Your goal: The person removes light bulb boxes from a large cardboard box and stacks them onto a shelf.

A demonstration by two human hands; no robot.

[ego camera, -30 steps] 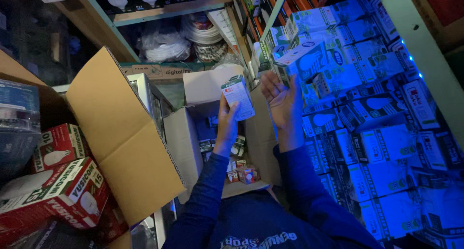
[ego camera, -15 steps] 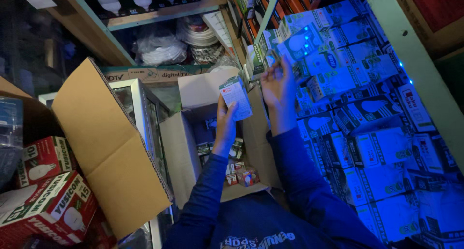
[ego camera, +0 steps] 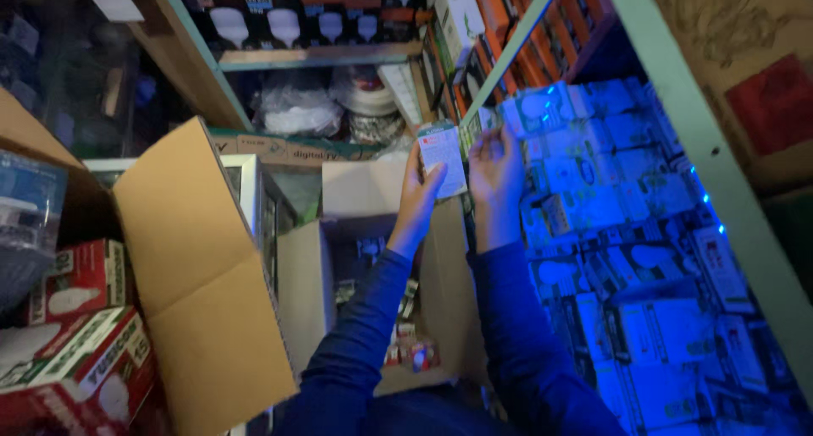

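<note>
We hold small white bulb box (ego camera: 442, 157) in left hand (ego camera: 417, 201), up over open carton (ego camera: 373, 275). Right hand (ego camera: 495, 178) on packed boxes on blue-lit shelf (ego camera: 610, 199), grip unclear. Risk: thin pinch slips, box drops into carton; nudge topples shelf row.

left hand (ego camera: 417, 201) raised, fingers curled gripping | right hand (ego camera: 495, 178) raised, fingers bent

Shelf (ego camera: 542, 30) — stacked bulb boxes (ego camera: 610, 190) (blue-lit)
</note>
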